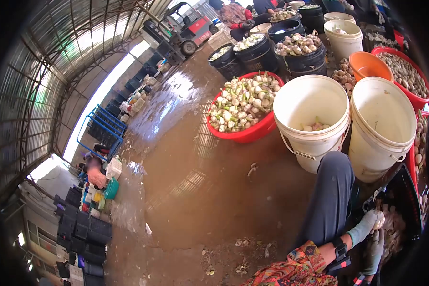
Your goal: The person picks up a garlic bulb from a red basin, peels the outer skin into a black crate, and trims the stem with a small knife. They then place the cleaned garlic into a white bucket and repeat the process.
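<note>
At the lower right, my left hand [363, 229], in a pale work glove with a dark watch on the wrist, is closed on a whitish garlic bulb [378, 219]. My right hand [374, 249], also gloved, is close below it with its fingers bent up toward the bulb. Whatever those fingers may hold is hidden. Both hands are over a black crate [407, 190], where loose garlic or peelings [394, 226] lie. Close to my knee stands a white bucket [291, 143] with a few garlic bulbs [315, 126] at its bottom.
A second white bucket [381, 152] stands beside the first. A red basin [245, 136] of garlic is ahead, with black tubs [302, 64] of garlic behind. An orange basin [367, 64] is at right. A forklift [193, 35] and other people [233, 16] are farther off. The floor [186, 205] looks wet.
</note>
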Action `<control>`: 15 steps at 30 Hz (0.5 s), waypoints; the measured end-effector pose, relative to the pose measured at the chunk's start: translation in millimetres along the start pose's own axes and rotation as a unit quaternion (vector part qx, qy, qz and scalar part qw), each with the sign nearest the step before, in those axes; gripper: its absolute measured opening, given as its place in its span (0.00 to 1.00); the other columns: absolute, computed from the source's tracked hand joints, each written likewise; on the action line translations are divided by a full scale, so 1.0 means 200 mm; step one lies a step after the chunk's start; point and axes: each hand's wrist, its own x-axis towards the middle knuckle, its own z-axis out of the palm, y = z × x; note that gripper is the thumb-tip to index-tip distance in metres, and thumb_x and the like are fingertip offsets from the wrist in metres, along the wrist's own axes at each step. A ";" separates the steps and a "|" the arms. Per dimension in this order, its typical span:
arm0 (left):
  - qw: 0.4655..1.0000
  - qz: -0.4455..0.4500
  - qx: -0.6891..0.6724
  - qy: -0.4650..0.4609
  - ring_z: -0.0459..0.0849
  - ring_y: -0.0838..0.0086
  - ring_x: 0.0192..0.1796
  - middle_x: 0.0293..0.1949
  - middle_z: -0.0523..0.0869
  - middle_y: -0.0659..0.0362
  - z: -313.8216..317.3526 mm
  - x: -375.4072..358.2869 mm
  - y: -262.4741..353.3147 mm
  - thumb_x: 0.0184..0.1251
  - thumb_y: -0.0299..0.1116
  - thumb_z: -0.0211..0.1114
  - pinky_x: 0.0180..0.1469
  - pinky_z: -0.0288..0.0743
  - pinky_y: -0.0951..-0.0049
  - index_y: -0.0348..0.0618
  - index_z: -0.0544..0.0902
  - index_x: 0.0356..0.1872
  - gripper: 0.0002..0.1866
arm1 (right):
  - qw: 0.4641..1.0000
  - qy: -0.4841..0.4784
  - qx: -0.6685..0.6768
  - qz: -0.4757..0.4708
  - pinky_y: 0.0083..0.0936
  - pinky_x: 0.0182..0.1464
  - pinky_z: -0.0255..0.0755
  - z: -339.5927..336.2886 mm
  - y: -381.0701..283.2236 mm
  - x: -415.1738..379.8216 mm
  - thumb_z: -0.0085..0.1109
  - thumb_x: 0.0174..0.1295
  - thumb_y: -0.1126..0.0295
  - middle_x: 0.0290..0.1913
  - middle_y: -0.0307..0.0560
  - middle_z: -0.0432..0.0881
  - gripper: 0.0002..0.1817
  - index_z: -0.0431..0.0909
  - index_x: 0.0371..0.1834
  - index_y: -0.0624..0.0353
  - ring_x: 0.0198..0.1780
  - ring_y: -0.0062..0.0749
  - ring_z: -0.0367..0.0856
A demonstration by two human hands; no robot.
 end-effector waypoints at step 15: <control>0.991 -0.088 -0.084 0.046 0.66 0.80 0.13 0.20 0.76 0.65 0.15 -0.10 0.08 0.69 0.49 0.52 0.13 0.53 0.80 0.50 0.76 0.30 0.15 | 0.994 0.072 -0.056 -0.057 0.18 0.39 0.68 -0.02 -0.20 -0.06 0.57 0.68 0.58 0.33 0.37 0.79 0.17 0.76 0.41 0.65 0.36 0.17 0.72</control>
